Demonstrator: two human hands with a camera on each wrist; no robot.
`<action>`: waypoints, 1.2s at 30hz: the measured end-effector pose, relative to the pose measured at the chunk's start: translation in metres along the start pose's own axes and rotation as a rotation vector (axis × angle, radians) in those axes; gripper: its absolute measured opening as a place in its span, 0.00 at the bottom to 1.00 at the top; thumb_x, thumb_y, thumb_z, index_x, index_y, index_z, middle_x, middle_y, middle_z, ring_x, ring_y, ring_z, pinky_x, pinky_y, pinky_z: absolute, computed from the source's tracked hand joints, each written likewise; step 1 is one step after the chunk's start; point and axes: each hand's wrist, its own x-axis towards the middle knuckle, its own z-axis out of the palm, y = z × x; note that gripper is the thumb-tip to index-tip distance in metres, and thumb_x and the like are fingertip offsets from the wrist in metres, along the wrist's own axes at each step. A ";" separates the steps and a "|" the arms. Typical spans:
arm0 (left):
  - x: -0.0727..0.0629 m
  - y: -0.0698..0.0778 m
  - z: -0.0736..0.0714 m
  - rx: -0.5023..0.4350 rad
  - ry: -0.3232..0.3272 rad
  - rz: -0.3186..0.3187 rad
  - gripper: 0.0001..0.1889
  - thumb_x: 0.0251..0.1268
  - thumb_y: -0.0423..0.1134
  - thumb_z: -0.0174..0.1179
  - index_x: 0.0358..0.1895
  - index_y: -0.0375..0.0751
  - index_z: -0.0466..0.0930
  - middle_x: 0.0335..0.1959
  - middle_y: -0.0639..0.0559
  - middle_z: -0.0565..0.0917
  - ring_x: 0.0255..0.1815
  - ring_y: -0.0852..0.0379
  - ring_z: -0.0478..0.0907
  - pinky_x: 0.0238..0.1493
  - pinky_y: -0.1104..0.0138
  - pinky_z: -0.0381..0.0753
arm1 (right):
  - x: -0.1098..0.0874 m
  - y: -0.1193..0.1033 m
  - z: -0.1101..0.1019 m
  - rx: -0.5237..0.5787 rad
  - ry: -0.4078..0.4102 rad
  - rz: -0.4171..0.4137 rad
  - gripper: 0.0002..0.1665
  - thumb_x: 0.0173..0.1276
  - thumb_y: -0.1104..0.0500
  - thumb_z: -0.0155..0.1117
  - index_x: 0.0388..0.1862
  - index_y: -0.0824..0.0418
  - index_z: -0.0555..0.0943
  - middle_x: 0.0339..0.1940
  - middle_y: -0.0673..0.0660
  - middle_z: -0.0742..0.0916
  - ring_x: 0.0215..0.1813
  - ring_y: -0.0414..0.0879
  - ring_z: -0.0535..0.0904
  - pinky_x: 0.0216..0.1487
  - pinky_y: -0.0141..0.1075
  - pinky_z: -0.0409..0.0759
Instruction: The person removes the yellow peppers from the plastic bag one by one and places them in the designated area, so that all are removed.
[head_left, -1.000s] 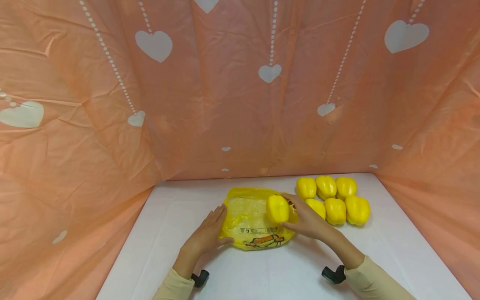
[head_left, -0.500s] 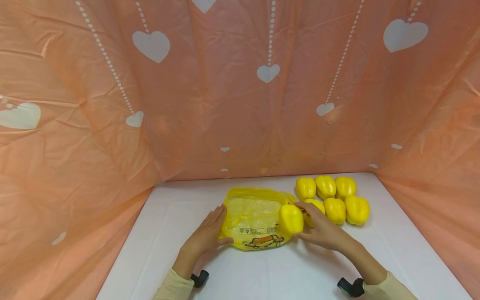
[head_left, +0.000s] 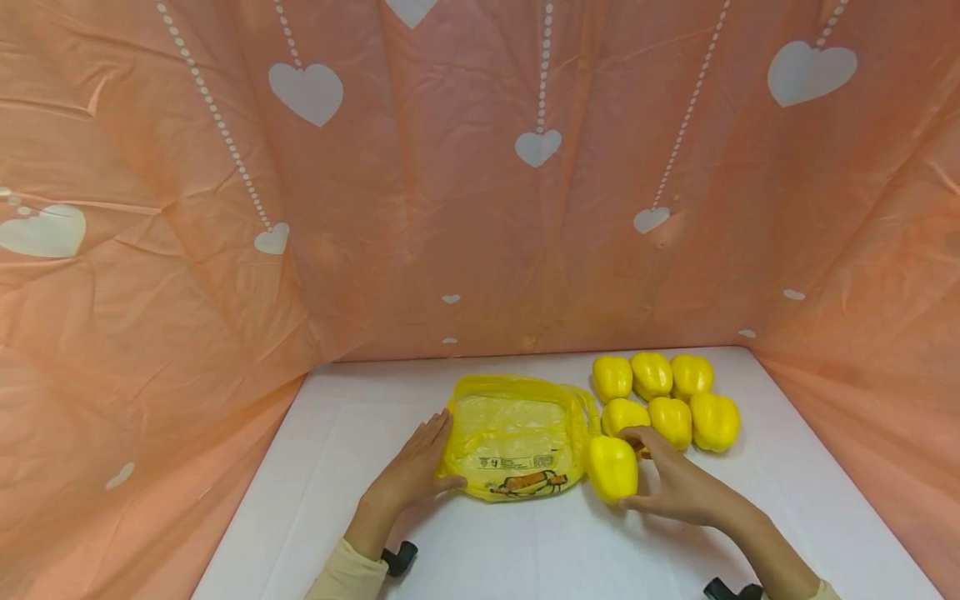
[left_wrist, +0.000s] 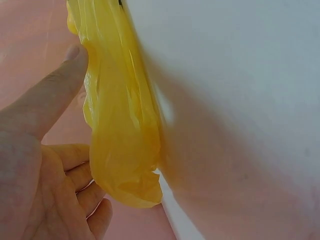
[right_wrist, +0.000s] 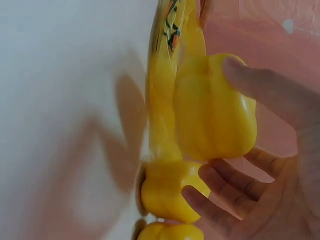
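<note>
My right hand (head_left: 675,483) holds a yellow bell pepper (head_left: 612,469) between thumb and fingers, at the right side of a yellow plastic bag (head_left: 517,425). In the right wrist view the held bell pepper (right_wrist: 215,107) is raised off the white table, thumb on its upper side. The bag lies with its mouth spread wide and printed pictures on its near side. At the bag's left edge rests my left hand (head_left: 412,467), its fingers straight. The left wrist view shows the thumb and fingers of that hand (left_wrist: 50,150) against the bag's side (left_wrist: 117,110).
Several more yellow bell peppers (head_left: 671,422) stand in two rows at the back right of the white table (head_left: 510,550). Behind and at both sides hangs a peach-coloured cloth (head_left: 480,208) with white hearts.
My right hand has carried the bell pepper from over the bag toward the right and nearer to me, past the bag's right edge. The left hand stays where it was.
</note>
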 end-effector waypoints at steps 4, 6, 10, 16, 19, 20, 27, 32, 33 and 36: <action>0.000 0.000 0.000 0.006 0.002 0.001 0.56 0.66 0.51 0.77 0.84 0.23 0.53 0.87 0.32 0.53 0.88 0.38 0.50 0.89 0.48 0.49 | -0.007 0.005 -0.002 -0.002 -0.028 -0.004 0.52 0.60 0.38 0.85 0.72 0.58 0.68 0.69 0.57 0.78 0.66 0.58 0.78 0.66 0.61 0.82; 0.001 0.000 0.000 0.011 0.000 -0.001 0.55 0.67 0.51 0.76 0.84 0.23 0.52 0.87 0.32 0.53 0.88 0.38 0.50 0.89 0.48 0.49 | -0.010 0.009 -0.002 0.004 -0.040 -0.008 0.52 0.60 0.39 0.84 0.72 0.59 0.67 0.69 0.57 0.78 0.66 0.59 0.78 0.65 0.61 0.82; 0.001 -0.001 0.001 0.007 0.004 0.005 0.55 0.66 0.51 0.76 0.83 0.23 0.53 0.87 0.32 0.53 0.88 0.38 0.50 0.89 0.48 0.49 | -0.015 0.015 -0.003 0.005 -0.048 0.004 0.52 0.61 0.39 0.84 0.73 0.60 0.67 0.68 0.57 0.77 0.66 0.58 0.77 0.65 0.59 0.82; 0.003 -0.003 0.002 0.021 0.006 0.014 0.56 0.66 0.52 0.76 0.84 0.23 0.53 0.87 0.31 0.53 0.88 0.38 0.50 0.89 0.48 0.49 | -0.022 0.023 -0.003 0.041 -0.051 0.024 0.53 0.61 0.42 0.84 0.74 0.63 0.65 0.68 0.59 0.77 0.65 0.58 0.75 0.65 0.54 0.85; 0.003 -0.004 0.003 0.019 0.012 0.016 0.55 0.66 0.52 0.76 0.83 0.23 0.53 0.87 0.31 0.54 0.88 0.38 0.51 0.89 0.47 0.50 | -0.024 0.026 -0.004 0.067 -0.057 0.033 0.53 0.62 0.44 0.84 0.75 0.63 0.64 0.69 0.60 0.77 0.65 0.58 0.75 0.65 0.53 0.85; 0.003 -0.004 0.003 0.022 0.010 0.014 0.55 0.67 0.52 0.76 0.84 0.23 0.53 0.87 0.32 0.53 0.88 0.38 0.50 0.89 0.48 0.50 | -0.025 0.027 -0.004 0.070 -0.055 0.039 0.53 0.62 0.44 0.84 0.75 0.62 0.64 0.69 0.60 0.77 0.65 0.58 0.75 0.65 0.53 0.85; 0.002 -0.001 0.001 0.013 0.006 -0.006 0.55 0.67 0.52 0.76 0.84 0.25 0.54 0.87 0.34 0.53 0.89 0.39 0.50 0.89 0.48 0.49 | -0.027 0.030 -0.007 0.087 -0.053 0.031 0.53 0.63 0.47 0.84 0.76 0.62 0.62 0.70 0.63 0.75 0.66 0.62 0.76 0.64 0.58 0.84; 0.000 -0.001 -0.003 0.024 0.005 -0.009 0.54 0.67 0.53 0.75 0.84 0.26 0.54 0.88 0.34 0.53 0.88 0.39 0.50 0.89 0.48 0.49 | -0.029 0.031 -0.008 0.099 -0.063 0.059 0.54 0.62 0.49 0.85 0.76 0.61 0.61 0.70 0.64 0.75 0.67 0.64 0.76 0.64 0.60 0.84; 0.000 -0.001 -0.003 0.033 0.005 -0.008 0.54 0.67 0.53 0.75 0.84 0.26 0.54 0.88 0.34 0.53 0.88 0.39 0.50 0.89 0.48 0.48 | -0.029 0.031 -0.009 0.104 -0.064 0.059 0.54 0.62 0.49 0.85 0.76 0.62 0.61 0.69 0.65 0.75 0.67 0.65 0.76 0.64 0.61 0.83; -0.003 -0.002 -0.006 0.040 0.008 -0.008 0.54 0.68 0.54 0.74 0.84 0.26 0.54 0.88 0.35 0.53 0.89 0.39 0.50 0.89 0.48 0.48 | -0.030 0.031 -0.012 0.078 -0.050 0.060 0.53 0.62 0.48 0.85 0.75 0.62 0.62 0.68 0.65 0.76 0.67 0.65 0.76 0.65 0.61 0.83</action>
